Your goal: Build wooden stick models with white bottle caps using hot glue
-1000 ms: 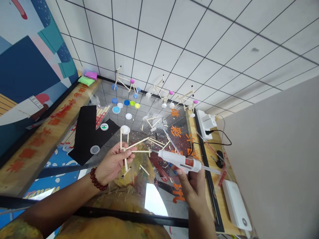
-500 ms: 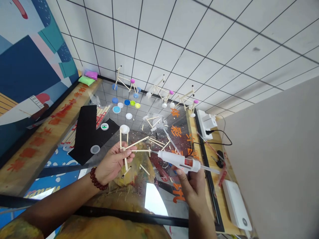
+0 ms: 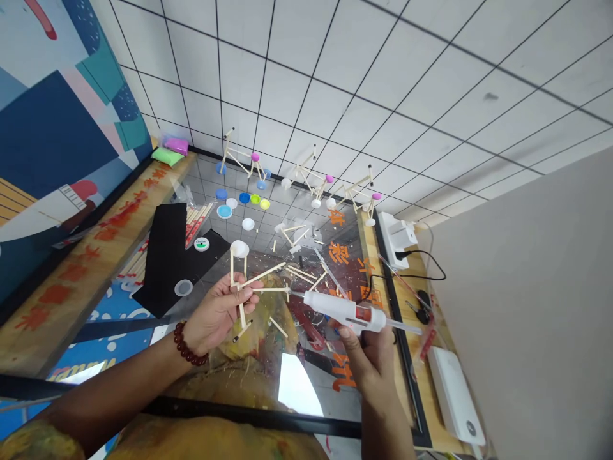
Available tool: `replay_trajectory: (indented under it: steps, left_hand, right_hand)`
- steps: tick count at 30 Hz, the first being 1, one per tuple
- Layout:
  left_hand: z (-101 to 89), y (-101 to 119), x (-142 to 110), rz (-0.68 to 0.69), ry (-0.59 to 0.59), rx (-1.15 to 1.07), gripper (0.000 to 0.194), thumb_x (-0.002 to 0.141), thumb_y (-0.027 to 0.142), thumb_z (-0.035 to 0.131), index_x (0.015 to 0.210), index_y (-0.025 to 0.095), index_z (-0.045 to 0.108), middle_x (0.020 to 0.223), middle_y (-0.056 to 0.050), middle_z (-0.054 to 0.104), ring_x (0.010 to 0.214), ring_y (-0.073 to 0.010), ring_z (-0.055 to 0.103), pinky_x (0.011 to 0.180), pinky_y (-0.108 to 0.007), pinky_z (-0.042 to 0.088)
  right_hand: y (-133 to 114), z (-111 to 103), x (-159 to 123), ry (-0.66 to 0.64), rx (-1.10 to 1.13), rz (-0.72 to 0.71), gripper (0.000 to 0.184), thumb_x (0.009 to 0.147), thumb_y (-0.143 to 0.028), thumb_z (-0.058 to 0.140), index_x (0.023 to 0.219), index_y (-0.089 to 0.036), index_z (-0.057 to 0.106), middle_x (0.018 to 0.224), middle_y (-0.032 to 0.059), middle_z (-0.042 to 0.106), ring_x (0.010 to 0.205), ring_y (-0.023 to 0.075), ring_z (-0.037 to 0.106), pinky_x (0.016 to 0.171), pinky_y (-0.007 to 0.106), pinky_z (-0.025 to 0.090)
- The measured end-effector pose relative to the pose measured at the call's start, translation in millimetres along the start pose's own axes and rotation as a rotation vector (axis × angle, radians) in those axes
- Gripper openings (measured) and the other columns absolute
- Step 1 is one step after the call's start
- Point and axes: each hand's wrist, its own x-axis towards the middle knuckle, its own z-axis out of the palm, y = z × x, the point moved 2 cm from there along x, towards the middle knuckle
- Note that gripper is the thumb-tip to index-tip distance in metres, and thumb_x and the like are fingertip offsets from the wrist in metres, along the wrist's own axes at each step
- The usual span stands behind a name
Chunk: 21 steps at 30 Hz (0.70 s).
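Observation:
My left hand (image 3: 221,313) pinches a small wooden stick frame (image 3: 269,290) with a white bottle cap (image 3: 239,249) at its upper end and a dark-tipped crosspiece at its lower end. A red bead bracelet circles that wrist. My right hand (image 3: 368,354) grips a white hot glue gun (image 3: 345,310), a clear glue stick (image 3: 405,326) jutting from its back. The gun's nozzle tip meets, or nearly meets, the short crosspiece at the frame's right end; I cannot tell if they touch.
Finished stick models (image 3: 242,160) with coloured caps stand along the back edge. Loose caps (image 3: 224,211), stick pieces (image 3: 301,275) and glue scraps lie on the glass tabletop. Black sheets (image 3: 165,262) lie left. A power strip (image 3: 395,239), keys (image 3: 422,310) and a white box (image 3: 457,396) sit right.

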Motion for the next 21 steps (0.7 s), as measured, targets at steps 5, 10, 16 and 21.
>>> replay_trajectory:
  steps: [5,10,16,21]
  left_hand:
    - [0.0,-0.1,0.1,-0.014,-0.001,-0.011,0.034,0.067,0.008,0.085,0.081,0.017,0.056,0.09,-0.004,0.075,0.065,-0.01,0.069,0.06,-0.018,0.057]
    - [-1.2,0.8,0.5,-0.005,0.027,0.001,0.033,0.066,0.008,0.086,0.081,0.016,0.057,0.092,-0.005,0.075,0.066,-0.0104,0.069,0.06,-0.018,0.058]
    - [-1.7,4.8,1.5,0.02,0.071,0.011,0.029,0.067,0.004,0.082,0.081,0.016,0.06,0.092,-0.006,0.076,0.068,-0.0115,0.07,0.06,-0.018,0.059]
    - [-1.3,6.0,2.0,0.031,0.081,0.011,0.029,0.067,0.002,0.08,0.08,0.017,0.06,0.091,-0.006,0.076,0.067,-0.0125,0.07,0.059,-0.019,0.059]
  right_hand:
    - [2.5,1.9,4.0,0.06,-0.006,-0.01,0.027,0.092,-0.03,0.065,0.117,-0.025,0.054,0.106,0.0062,0.069,0.096,0.0215,0.069,0.085,0.038,0.057]
    - [20.1,-15.4,20.7,0.259,-0.149,0.021,0.037,0.088,-0.039,0.067,0.117,-0.021,0.053,0.109,0.0087,0.067,0.097,0.0228,0.066,0.087,0.04,0.053]
    - [47.0,-67.8,56.0,0.419,-0.364,0.035,0.044,0.081,-0.05,0.069,0.108,-0.018,0.054,0.086,0.0023,0.062,0.08,0.02,0.059,0.076,0.036,0.05]
    - [73.5,-85.6,72.1,0.472,-0.495,0.152,0.042,0.078,-0.05,0.067,0.099,-0.016,0.053,0.083,0.0029,0.06,0.072,0.0182,0.053,0.073,0.036,0.046]
